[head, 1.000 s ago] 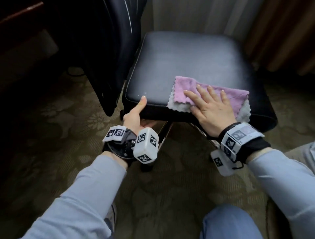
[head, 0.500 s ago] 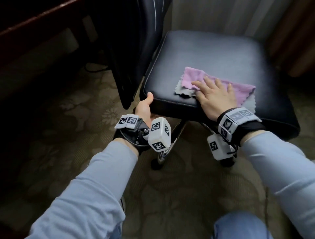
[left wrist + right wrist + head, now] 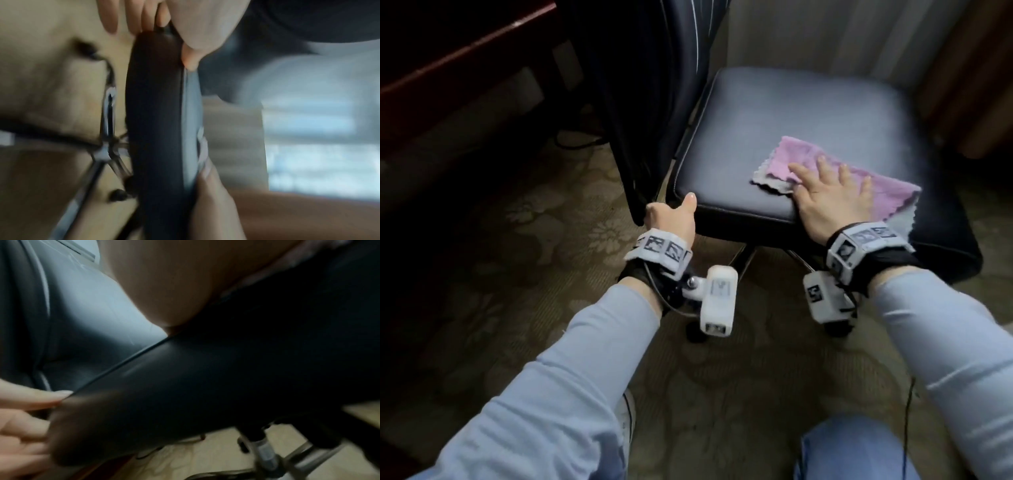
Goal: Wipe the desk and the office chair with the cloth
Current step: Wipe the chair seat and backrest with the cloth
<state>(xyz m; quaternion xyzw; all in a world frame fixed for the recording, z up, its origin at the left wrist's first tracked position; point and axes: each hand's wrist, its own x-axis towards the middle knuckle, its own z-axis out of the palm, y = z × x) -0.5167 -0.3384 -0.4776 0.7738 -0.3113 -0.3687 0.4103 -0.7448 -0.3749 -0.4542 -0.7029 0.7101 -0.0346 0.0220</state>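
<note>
At the far left a dark red-brown wooden desk point(image 3: 458, 65) runs along the top corner, well apart from the work, over patterned beige carpet point(image 3: 510, 246). Next comes the black padded backrest point(image 3: 654, 102) of the black leather-look office chair, standing just beside the seat. The left hand point(image 3: 671, 214) grips the near left corner of the seat cushion point(image 3: 791, 113), thumb on top and fingers curled under the rim, steadying a chair that would likely roll or swivel on its chrome base point(image 3: 107, 146). Further right, the right hand point(image 3: 832, 198) lies flat with fingers spread, pressing the soft pink-and-grey microfibre cloth point(image 3: 887, 195) onto the front part of the seat near its edge. The cloth looks light and limp, likely to bunch or slide on the smooth upholstery unless pressed under a broad palm. Bare seat lies behind and to the left of the cloth for strokes; the near and right edges are close, where the cloth could slip off.
</note>
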